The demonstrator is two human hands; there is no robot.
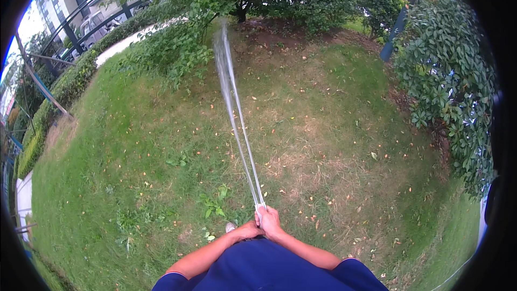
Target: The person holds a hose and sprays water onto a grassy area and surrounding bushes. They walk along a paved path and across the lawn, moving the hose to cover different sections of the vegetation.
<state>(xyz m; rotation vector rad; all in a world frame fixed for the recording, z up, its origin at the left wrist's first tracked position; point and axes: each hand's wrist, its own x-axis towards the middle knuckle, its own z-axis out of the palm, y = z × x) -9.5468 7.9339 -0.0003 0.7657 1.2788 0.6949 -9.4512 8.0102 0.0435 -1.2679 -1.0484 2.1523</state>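
Close in front of my waist, my right hand is wrapped round the pale end of a hose, its thumb near the mouth. My left hand is closed just behind it, against my dark blue shirt; its fingertips are partly hidden. Two thin streams of water leave the hose end, running forward and slightly left. They break into spray at the foot of a leafy tree. Most of the hose behind my hands is out of sight.
Patchy grass with fallen leaves spreads around me. Bare soil lies under the tree. A dense shrub and a blue-wrapped trunk stand at the right. To the left are a low hedge and a slanting pole. My shoe shows below.
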